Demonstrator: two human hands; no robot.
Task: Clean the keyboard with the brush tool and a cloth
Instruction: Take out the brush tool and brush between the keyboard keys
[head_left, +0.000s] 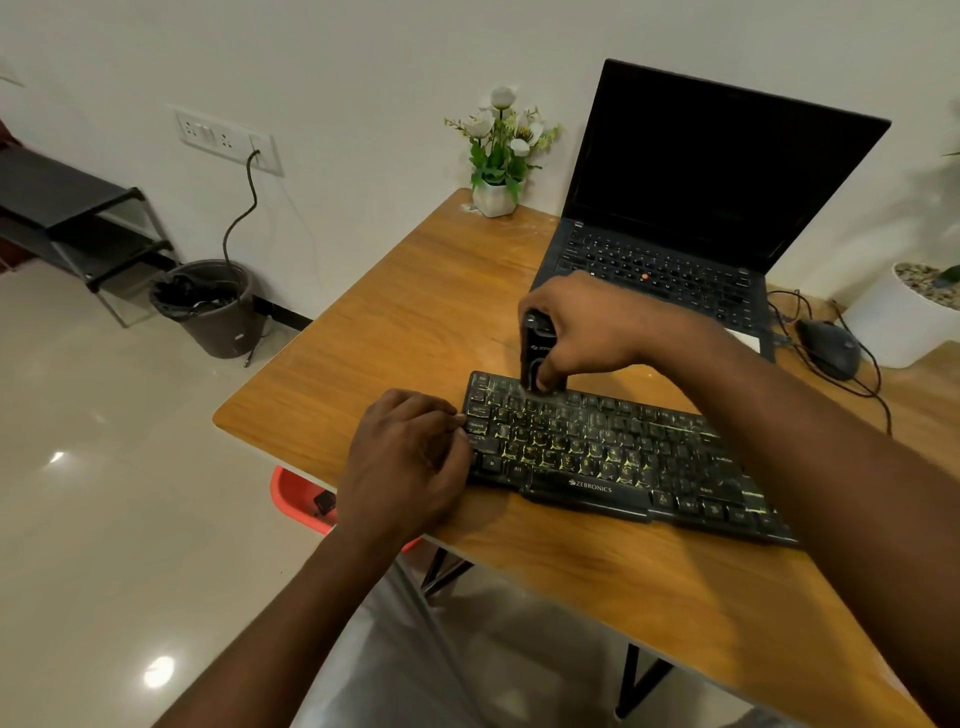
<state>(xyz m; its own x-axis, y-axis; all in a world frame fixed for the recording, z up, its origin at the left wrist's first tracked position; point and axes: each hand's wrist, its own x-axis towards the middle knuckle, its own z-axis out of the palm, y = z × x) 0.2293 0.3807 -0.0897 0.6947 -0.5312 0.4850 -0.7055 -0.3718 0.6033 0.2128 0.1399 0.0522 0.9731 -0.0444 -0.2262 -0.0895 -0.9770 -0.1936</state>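
Note:
A black keyboard (613, 452) with yellow-marked keys lies at an angle on the wooden table (395, 332). My right hand (587, 322) grips a black brush tool (537, 348) upright, with its lower end down on the keys at the keyboard's far left corner. My left hand (410, 457) rests on the table against the keyboard's left edge, fingers curled onto that edge. No cloth is in view.
An open black laptop (691, 208) stands behind the keyboard. A white pot of flowers (498, 156) sits at the table's far corner. A wired mouse (828, 348) lies to the right. On the floor are a dark bin (213, 306) and a red stool (301, 499).

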